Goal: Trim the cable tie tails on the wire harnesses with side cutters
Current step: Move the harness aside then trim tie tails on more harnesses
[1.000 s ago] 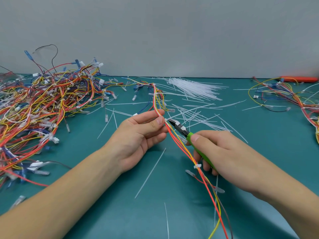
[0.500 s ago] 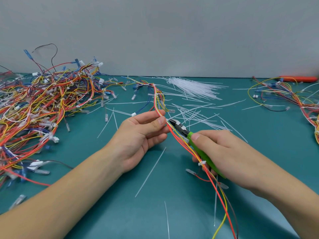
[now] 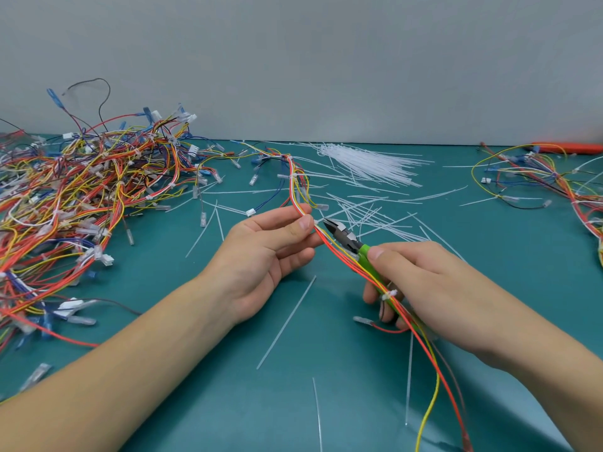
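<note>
The untrimmed harness pile (image 3: 75, 203) sits far to my left. My left hand (image 3: 261, 256) pinches the harness (image 3: 339, 252) between thumb and forefinger, right beside the tie. My right hand (image 3: 421, 288) is wrapped around the green side cutters (image 3: 346, 238), their tip almost touching my thumb. If the blades drift inward I judge they could nick a wire's insulation, or my thumb, instead of the tail

No text, label, brand or number can be read anywhere: not on the side cutters (image 3: 347, 239), the wire harnesses (image 3: 75, 197) or the green mat (image 3: 195, 402).
</note>
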A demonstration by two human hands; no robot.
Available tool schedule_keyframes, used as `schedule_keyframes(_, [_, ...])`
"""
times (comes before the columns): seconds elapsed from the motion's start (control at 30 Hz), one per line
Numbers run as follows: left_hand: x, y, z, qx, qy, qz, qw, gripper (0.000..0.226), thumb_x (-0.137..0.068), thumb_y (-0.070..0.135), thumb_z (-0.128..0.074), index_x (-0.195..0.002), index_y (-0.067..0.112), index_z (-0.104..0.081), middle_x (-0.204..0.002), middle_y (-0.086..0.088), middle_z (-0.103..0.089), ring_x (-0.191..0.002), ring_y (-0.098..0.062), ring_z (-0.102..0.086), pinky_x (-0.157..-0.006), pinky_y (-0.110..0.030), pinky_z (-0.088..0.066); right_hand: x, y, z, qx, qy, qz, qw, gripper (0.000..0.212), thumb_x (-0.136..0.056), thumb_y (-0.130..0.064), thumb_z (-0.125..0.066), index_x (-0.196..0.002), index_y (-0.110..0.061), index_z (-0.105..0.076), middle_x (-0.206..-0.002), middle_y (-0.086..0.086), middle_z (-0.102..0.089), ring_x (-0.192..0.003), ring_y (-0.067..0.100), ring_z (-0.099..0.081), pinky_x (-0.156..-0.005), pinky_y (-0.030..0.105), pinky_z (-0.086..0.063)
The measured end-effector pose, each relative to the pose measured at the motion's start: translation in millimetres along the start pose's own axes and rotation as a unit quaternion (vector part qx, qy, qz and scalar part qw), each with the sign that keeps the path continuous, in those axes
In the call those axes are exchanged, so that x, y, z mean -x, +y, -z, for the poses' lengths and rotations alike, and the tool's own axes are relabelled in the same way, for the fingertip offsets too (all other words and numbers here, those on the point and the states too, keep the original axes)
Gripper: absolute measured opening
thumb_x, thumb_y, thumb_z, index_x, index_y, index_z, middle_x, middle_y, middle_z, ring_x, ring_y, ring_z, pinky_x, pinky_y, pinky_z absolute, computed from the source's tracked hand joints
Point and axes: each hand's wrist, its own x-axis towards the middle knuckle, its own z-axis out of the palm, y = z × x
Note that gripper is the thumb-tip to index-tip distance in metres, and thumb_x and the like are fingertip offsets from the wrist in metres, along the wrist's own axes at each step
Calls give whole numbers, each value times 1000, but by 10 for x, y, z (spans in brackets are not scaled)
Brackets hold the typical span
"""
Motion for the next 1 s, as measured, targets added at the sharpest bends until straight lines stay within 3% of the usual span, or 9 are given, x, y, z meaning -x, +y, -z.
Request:
schedule_keyframes(0.17, [-1, 5, -2, -3, -5, 0, 1000, 15, -74, 14, -78, -87, 18, -85, -84, -3, -77, -74, -15, -75, -59, -21, -57, 0, -13, 3, 28, 2, -3, 1000, 66, -87, -67, -35, -93, -5, -56, -78, 18, -64, -60, 14, -54, -67, 52, -55])
schedule_keyframes(0.37, [-2, -3, 1, -13, -13, 2, 1000, 17, -75, 13, -78, -89, 19, -85, -85, -3, -77, -74, -15, -75, -59, -21, -57, 9, 8, 6, 11, -1, -12, 1000, 53, -103, -58, -41, -89, -12, -62, -69, 13, -66, -58, 16, -55, -49, 29, -48])
schedule_keyframes(0.6, [-6, -17, -5, -17, -16, 1, 1000, 19, -73, 12, -78, -91, 16, -83, -86, -5, -77, -74, -17, -76, -60, -22, -58, 25, -22, -8, 34, -6, 3, 999, 55, -101, -54, -37, -85, -7, -60, -63, -4, -66, -59, 19, -57, -65, 51, -55])
schedule_keyframes(0.73, [-5, -19, -9, -19, -16, 1, 1000, 20, -73, 11, -78, -92, 15, -81, -84, -4, -77, -74, -17, -76, -60, -22, -58, 10, -14, -14, 42, 13, 15, 999, 57, -101, -53, -35, -84, -5, -59, -70, 11, -66, -67, 34, -60, -72, 53, -53])
schedule_keyframes(0.87, [-6, -21, -6, -21, -14, 1, 1000, 19, -73, 10, -78, -91, 15, -82, -84, -4, -77, -73, -17, -76, -60, -21, -58, -5, 2, -17, 41, 12, 7, 999, 55, -103, -53, -37, -85, -5, -57, -71, 16, -63, -60, 21, -53, -68, 55, -52])
schedule_keyframes(1.0, [-3, -23, -5, -22, -11, -1, 1000, 25, -75, 10, -77, -100, 13, -78, -84, -3, -77, -73, -16, -76, -60, -21, -58, -6, 22, -15, 43, 5, 7, 999, 55, -104, -54, -38, -86, -7, -59, -72, 13, -65, -60, 22, -56, -68, 56, -53])
